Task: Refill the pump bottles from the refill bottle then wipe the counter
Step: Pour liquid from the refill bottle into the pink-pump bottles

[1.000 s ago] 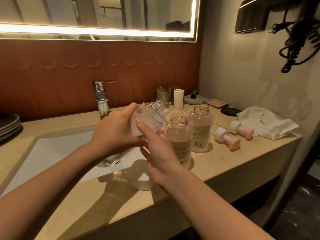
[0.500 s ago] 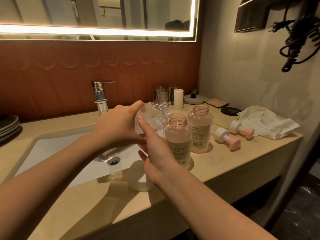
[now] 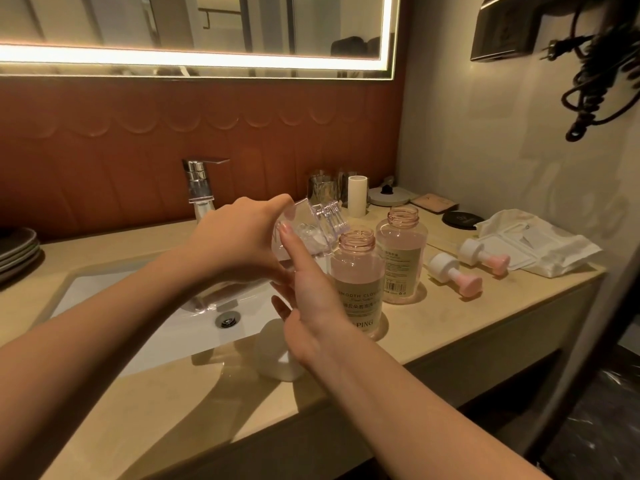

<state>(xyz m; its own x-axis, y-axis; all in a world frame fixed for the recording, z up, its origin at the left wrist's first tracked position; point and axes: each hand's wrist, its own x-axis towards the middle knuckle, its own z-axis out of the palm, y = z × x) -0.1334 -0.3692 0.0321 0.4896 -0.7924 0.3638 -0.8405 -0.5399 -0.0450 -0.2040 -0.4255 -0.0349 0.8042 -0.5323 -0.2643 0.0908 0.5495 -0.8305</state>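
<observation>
My left hand (image 3: pixel 239 240) grips a clear refill bottle (image 3: pixel 313 221) and holds it tilted to the right. Its threaded mouth is just above the open neck of the nearer pink pump bottle (image 3: pixel 360 275). My right hand (image 3: pixel 311 299) stands upright beside that bottle, with its straight index finger touching the refill bottle's side. A second open pink pump bottle (image 3: pixel 401 251) stands just behind on the counter (image 3: pixel 467 317). Two pink-and-white pump heads (image 3: pixel 453 275) (image 3: pixel 485 258) lie to the right. A white cloth (image 3: pixel 540 247) lies beyond them.
A white cap (image 3: pixel 277 358) sits on the counter's front, below my right wrist. The sink (image 3: pixel 138 306) and chrome faucet (image 3: pixel 199 181) are at left, stacked plates (image 3: pixel 17 251) at far left. Glasses (image 3: pixel 322 188) and a white cylinder (image 3: pixel 356 197) stand at the back.
My left hand has carried the refill bottle right and tipped it further, bringing its mouth over the nearer pump bottle's neck. My right hand followed, staying against the bottle.
</observation>
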